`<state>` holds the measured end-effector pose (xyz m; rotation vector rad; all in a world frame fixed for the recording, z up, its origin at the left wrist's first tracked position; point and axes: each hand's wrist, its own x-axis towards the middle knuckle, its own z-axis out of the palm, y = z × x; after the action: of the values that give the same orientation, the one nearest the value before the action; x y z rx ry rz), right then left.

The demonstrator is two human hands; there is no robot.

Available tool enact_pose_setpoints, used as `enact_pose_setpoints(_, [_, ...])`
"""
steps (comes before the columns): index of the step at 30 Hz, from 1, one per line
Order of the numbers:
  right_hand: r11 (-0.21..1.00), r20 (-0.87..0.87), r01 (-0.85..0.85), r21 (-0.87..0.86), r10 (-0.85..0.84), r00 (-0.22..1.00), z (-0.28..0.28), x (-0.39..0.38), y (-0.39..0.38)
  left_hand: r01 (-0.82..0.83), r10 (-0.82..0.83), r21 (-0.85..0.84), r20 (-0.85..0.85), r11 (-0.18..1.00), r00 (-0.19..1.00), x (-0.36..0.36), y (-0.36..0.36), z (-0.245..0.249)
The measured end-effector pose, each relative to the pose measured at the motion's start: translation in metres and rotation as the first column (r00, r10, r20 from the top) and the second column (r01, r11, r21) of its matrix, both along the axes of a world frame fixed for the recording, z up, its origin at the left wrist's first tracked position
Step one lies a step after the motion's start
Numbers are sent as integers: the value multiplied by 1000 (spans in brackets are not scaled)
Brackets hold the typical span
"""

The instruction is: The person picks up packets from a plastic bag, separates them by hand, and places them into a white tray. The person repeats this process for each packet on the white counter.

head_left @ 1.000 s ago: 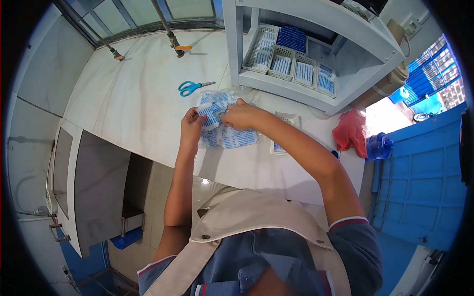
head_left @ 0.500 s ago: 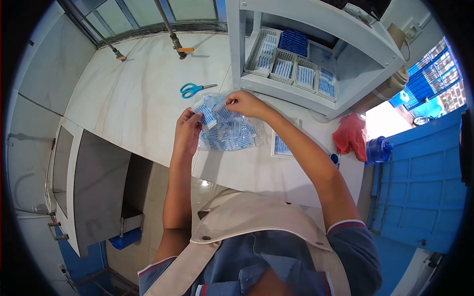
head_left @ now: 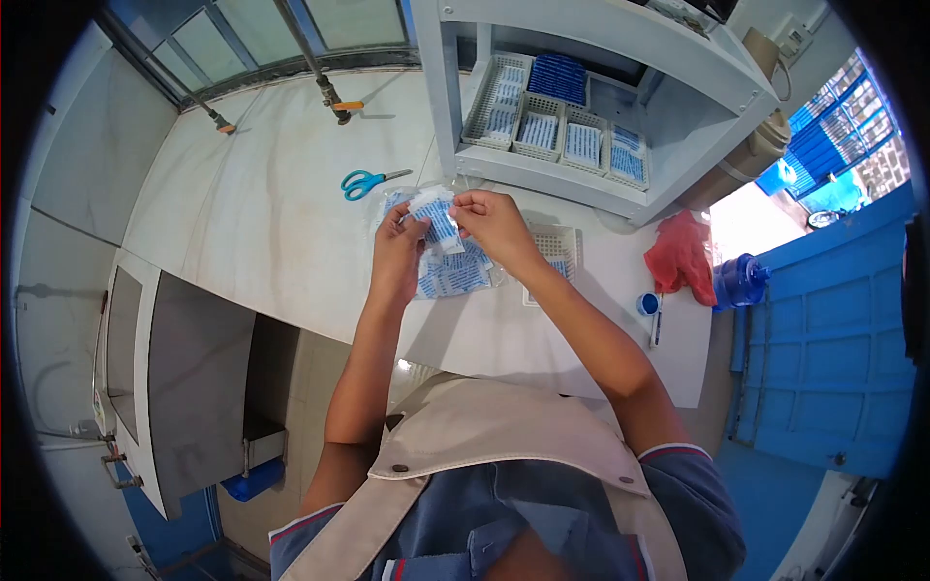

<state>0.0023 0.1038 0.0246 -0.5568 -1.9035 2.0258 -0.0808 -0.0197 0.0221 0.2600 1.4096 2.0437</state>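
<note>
Small white packets with blue print (head_left: pixel 439 225) are held up between both hands. My left hand (head_left: pixel 399 250) is closed on their left side, thumb across the front. The fingers of my right hand (head_left: pixel 489 225) pinch the upper right edge of the packets. Beneath the hands lies a clear plastic bag (head_left: pixel 455 276) filled with similar packets. Behind it are scissors with teal handles (head_left: pixel 362 184). A white basket (head_left: pixel 562 250) holding some packets sits to the right, partly behind my right forearm.
A grey shelf (head_left: pixel 552 184) at the back holds several baskets of packets (head_left: pixel 583 142). On the right are a red plastic bag (head_left: pixel 681 257), a blue-topped jar (head_left: pixel 647 304), a pen and a blue water bottle (head_left: pixel 741 281). Valved pipes (head_left: pixel 334 102) stand at back left.
My right hand has come down onto the packets in my left hand, which are now raised off the bag and slightly further right. The view has shifted a little.
</note>
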Motion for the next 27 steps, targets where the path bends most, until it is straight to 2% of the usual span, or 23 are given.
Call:
enact_pose_setpoints(1, [999,3,32,-11,-32,999,2,9,4,-2,3,-16,67,1000,998,7,5,5])
enact_pose_setpoints(5, [999,96,2,-37,2,995,14,52,34,221,-226,-125,-29,967,974,29,24,2])
enact_pose_setpoints(6, [999,-6,31,32,-31,1000,14,59,42,318,-335,-164,-90,934,938,34,28,4])
enact_pose_setpoints(7, [993,-112,68,101,-56,992,15,68,49,337,-354,-161,-89,927,931,43,34,6])
enact_pose_setpoints(8, [991,-111,89,103,-78,991,15,78,55,349,-363,-149,-79,925,929,56,42,7])
enact_pose_setpoints(10, [992,3,-41,123,41,999,15,98,66,385,-396,-116,-89,916,914,71,57,0])
enact_pose_setpoints(11, [992,6,-26,121,26,1000,14,106,68,400,-410,-116,-85,909,908,77,63,-8])
enact_pose_setpoints(13, [955,146,-23,294,-21,989,6,119,73,401,-457,-234,-284,886,843,86,73,-21])
enact_pose_setpoints(14, [956,146,-14,292,-30,989,0,124,75,396,-521,-359,-388,845,760,89,75,-26])
enact_pose_setpoints(15, [973,110,-7,232,-19,994,-7,128,77,403,-529,-361,-387,841,756,93,74,-28])
enact_pose_setpoints(17, [985,71,2,172,-14,997,-23,132,81,266,-525,-473,-584,840,619,101,71,-30])
enact_pose_setpoints(18, [987,110,-3,161,-15,994,-29,132,81,270,-529,-475,-583,837,616,101,71,-31])
enact_pose_setpoints(20, [989,147,-3,145,-19,989,-41,135,80,140,-312,-291,-715,946,626,95,67,-33])
enact_pose_setpoints(21, [963,193,-29,269,-24,981,-41,136,76,141,-316,-294,-714,945,625,91,63,-29])
enact_pose_setpoints(22, [920,237,-62,387,-34,971,-41,136,73,53,-349,-363,-833,930,430,84,59,-24])
enact_pose_setpoints(23, [921,238,-65,385,-31,971,-41,137,71,-51,-387,-406,-897,912,213,80,55,-20])
enact_pose_setpoints(24, [806,226,-109,581,-32,974,-38,138,68,10,-458,-472,-850,882,261,78,54,-22])
enact_pose_setpoints(25, [647,214,-145,749,-29,977,-36,138,67,5,-456,-471,-850,882,265,78,54,-24])
enact_pose_setpoints(27, [603,236,-171,780,-30,971,-37,137,69,-67,-473,-476,-879,877,54,81,54,-27])
